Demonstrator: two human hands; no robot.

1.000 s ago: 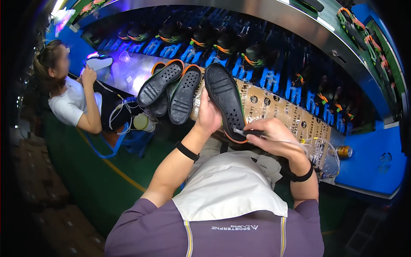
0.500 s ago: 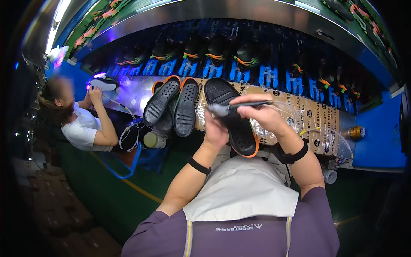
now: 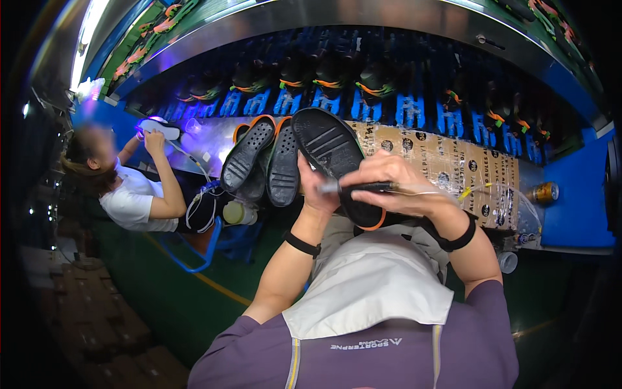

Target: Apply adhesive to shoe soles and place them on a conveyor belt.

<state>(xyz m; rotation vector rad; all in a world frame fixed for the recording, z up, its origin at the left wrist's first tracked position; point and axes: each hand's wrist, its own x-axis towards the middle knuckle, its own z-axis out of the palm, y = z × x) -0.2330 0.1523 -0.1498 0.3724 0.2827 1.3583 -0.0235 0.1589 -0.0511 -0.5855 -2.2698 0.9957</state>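
Note:
My left hand [image 3: 315, 189] grips the left edge of a black shoe sole [image 3: 326, 139] with an orange rim at its near end. The sole's ribbed far part tilts up to the left. Closed around a dark-handled brush [image 3: 374, 187], my right hand [image 3: 405, 180] is over the sole's near half. The brush's pale, motion-blurred tip points left, close to my left fingers; whether it touches the sole I cannot tell. Two more black soles stand left of my hands: one perforated and ribbed sole [image 3: 283, 165], and another leaning sole [image 3: 248, 154] with an orange edge.
Cardboard [image 3: 447, 165] covers the bench to the right, crossed by a thin clear tube. A can [image 3: 545, 192] stands at the far right. Behind the bench, several dark shoes hang over blue holders [image 3: 408, 113]. A co-worker [image 3: 133, 194] sits at left, holding a pale-soled shoe [image 3: 161, 128].
My right hand and the brush have moved down toward the sole's near end. The sole has shifted left and tilted. At left, the co-worker's shoe has moved slightly.

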